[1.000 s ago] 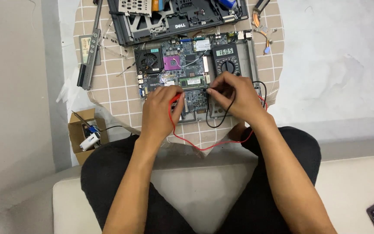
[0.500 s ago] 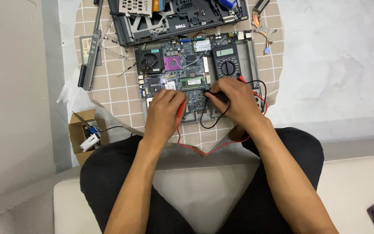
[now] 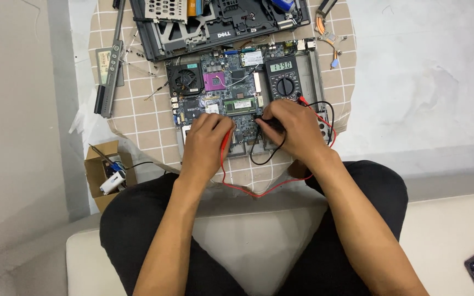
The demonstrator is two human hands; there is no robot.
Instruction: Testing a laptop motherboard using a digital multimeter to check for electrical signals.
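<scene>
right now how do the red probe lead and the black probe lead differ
The red lead runs from the left hand in a long loop over the table edge; the black lead hangs from the right hand in a short loop on the board. They differ in colour too. Both run toward the multimeter.

Both forearms are bare — no sleeves, no watch, no rings on the left hand [image 3: 204, 143] or right hand [image 3: 294, 127]. The legs wear black trousers [image 3: 138, 219] — plain cloth.

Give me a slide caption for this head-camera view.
Left hand holds a red probe and right hand a black probe on a laptop motherboard, multimeter alongside.
</scene>
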